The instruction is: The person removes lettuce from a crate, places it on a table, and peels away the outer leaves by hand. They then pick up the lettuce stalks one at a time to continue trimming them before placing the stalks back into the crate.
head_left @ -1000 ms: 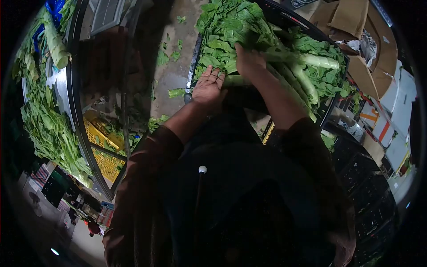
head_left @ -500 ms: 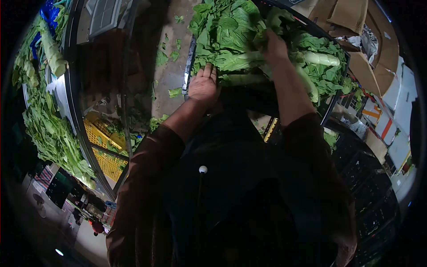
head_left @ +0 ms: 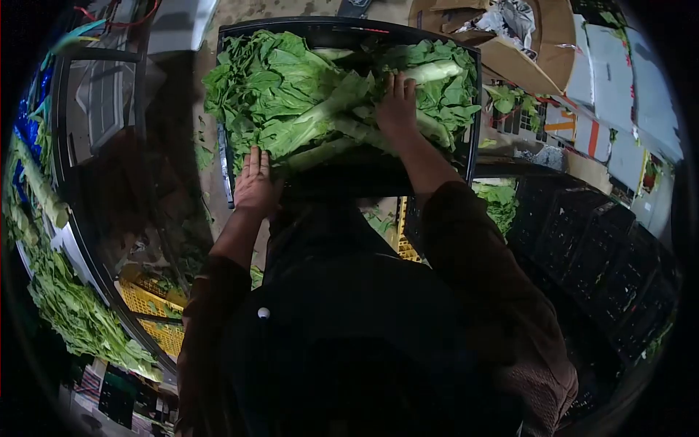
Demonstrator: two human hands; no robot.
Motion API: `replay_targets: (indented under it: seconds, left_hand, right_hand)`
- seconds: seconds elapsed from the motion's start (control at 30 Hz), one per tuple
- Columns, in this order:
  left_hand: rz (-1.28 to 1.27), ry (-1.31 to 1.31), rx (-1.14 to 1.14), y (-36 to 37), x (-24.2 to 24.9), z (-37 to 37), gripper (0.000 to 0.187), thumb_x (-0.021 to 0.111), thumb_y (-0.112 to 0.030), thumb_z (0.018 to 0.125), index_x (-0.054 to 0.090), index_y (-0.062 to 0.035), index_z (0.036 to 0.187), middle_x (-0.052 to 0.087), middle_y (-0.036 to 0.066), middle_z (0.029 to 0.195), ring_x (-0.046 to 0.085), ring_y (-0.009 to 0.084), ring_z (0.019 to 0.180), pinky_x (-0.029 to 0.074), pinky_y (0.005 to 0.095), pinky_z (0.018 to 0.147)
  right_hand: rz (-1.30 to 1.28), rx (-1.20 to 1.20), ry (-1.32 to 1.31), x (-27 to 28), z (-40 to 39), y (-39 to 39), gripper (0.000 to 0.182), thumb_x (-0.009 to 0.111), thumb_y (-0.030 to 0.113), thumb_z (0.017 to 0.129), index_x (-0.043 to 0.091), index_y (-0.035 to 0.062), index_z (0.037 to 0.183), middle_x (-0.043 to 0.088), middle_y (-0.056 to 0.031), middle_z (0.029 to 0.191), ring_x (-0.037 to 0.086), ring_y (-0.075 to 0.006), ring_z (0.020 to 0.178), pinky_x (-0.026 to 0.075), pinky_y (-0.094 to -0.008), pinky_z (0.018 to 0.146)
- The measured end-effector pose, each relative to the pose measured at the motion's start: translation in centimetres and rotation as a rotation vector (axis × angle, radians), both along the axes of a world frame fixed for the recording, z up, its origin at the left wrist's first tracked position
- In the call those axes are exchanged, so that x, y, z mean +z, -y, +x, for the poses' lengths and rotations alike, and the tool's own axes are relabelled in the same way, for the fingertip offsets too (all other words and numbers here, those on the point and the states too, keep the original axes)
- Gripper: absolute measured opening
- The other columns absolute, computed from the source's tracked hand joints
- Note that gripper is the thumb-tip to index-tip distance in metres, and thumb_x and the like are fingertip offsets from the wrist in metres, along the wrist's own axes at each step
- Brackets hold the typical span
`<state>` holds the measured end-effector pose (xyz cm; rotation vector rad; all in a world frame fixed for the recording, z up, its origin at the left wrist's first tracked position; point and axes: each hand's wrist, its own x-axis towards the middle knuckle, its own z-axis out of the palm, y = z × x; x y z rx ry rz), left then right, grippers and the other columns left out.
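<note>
Head view: black crate now fully in frame, leafy greens inside, stalks crossing mid-crate. Right hand, motion-blurred half a second ago, now sharp by the stalks, forearm angled forward and inward; can't tell if gripping. Left hand still at near-left corner, fingers straight, close together, touching leaves.

The right hand has moved closer to the pale stalk.

Produce workspace: leafy vegetables, crates
</note>
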<state>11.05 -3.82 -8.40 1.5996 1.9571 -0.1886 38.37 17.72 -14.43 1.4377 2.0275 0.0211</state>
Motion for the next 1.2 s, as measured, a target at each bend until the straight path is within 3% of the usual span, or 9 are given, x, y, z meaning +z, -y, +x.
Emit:
replay_targets:
  seconds: [0.17,0.27,0.3,0.43,0.6,0.67,0.77,0.9,1.2]
  left_hand:
    - [0.138,0.121,0.043,1.2,-0.1,-0.4,0.061,0.06,-0.029,0.082,0.041,-0.0085,0.136,0.027,0.016,0.146,0.032,0.0336,0.132,0.032,0.0409,0.105]
    - [0.292,0.175,0.032,2.0,2.9,-1.2,0.055,0.061,-0.017,0.078,0.047,-0.012,0.131,0.035,0.017,0.141,0.036,0.0353,0.128,0.036,0.0421,0.101]
    - [0.342,0.108,0.046,2.4,4.0,-1.4,0.057,0.062,-0.017,0.077,0.046,-0.0119,0.131,0.036,0.016,0.14,0.037,0.0355,0.127,0.037,0.0418,0.1]
    - [0.363,-0.01,0.333,4.6,7.1,-0.9,0.048,0.066,-0.02,0.076,0.051,-0.0124,0.121,0.045,0.016,0.127,0.05,0.0381,0.106,0.046,0.0454,0.082]
    - [0.204,0.153,0.515,5.9,4.6,-0.8,0.033,0.065,-0.022,0.079,0.052,-0.0115,0.107,0.055,0.022,0.104,0.057,0.0443,0.083,0.048,0.0487,0.066]
    - [0.283,0.211,0.453,5.4,3.0,-0.9,0.032,0.065,-0.021,0.078,0.054,-0.0114,0.107,0.059,0.022,0.095,0.058,0.0419,0.085,0.048,0.0484,0.071]
    - [0.287,0.23,0.306,3.2,2.2,-0.7,0.031,0.064,-0.024,0.079,0.056,-0.0119,0.108,0.061,0.021,0.094,0.059,0.0399,0.088,0.048,0.0476,0.075]
    - [-0.068,0.064,0.059,0.4,7.1,-0.3,0.035,0.058,-0.033,0.083,0.056,-0.0156,0.112,0.062,0.02,0.099,0.061,0.0361,0.092,0.049,0.0444,0.08]
    - [0.268,0.079,0.438,6.9,15.1,-3.1,0.029,0.062,-0.035,0.083,0.064,-0.0174,0.107,0.065,0.015,0.076,0.065,0.0313,0.073,0.051,0.0416,0.065]
  right_hand:
    - [-0.053,-0.001,-0.015,3.3,-0.9,-0.1,0.07,0.045,0.032,0.094,0.004,0.0121,0.148,0.001,-0.0119,0.154,0.004,-0.0391,0.14,0.016,-0.0445,0.113]
    - [-0.079,-0.266,-0.509,5.8,-0.6,0.5,0.065,0.047,0.03,0.093,0.017,0.0105,0.146,0.008,-0.0109,0.153,0.01,-0.034,0.14,0.022,-0.0457,0.11]
    - [0.109,-0.038,-0.451,3.6,0.5,1.3,0.066,0.052,0.035,0.09,0.026,0.0052,0.143,0.02,-0.015,0.15,0.039,-0.0353,0.126,0.036,-0.0427,0.101]
    - [-0.111,-0.156,-0.581,5.5,-0.2,6.5,0.056,0.055,0.032,0.087,0.039,0.0002,0.131,0.048,-0.0214,0.129,0.057,-0.0391,0.098,0.047,-0.0496,0.082]
    - [-0.52,-0.266,-0.577,8.8,-0.5,11.7,0.046,0.058,0.031,0.086,0.05,-0.0047,0.113,0.052,-0.0252,0.112,0.055,-0.0385,0.099,0.045,-0.0471,0.084]
    - [-0.453,0.308,-0.853,10.6,0.5,12.8,0.043,0.056,0.031,0.087,0.051,-0.0026,0.113,0.053,-0.0251,0.107,0.054,-0.0399,0.098,0.045,-0.0471,0.083]
    - [-0.62,-0.044,-0.744,9.8,1.0,12.9,0.039,0.057,0.032,0.087,0.054,0.0011,0.111,0.053,-0.0242,0.108,0.053,-0.04,0.098,0.044,-0.0476,0.083]
    - [-0.568,-0.019,-0.763,9.8,2.7,12.3,0.041,0.054,0.032,0.086,0.054,-0.0034,0.107,0.056,-0.0268,0.105,0.053,-0.0437,0.099,0.043,-0.0488,0.084]
    - [-0.508,-0.027,-0.678,19.3,-2.6,10.9,0.051,0.05,0.05,0.088,0.057,0.0011,0.103,0.06,-0.0236,0.1,0.057,-0.0383,0.096,0.044,-0.0446,0.081]
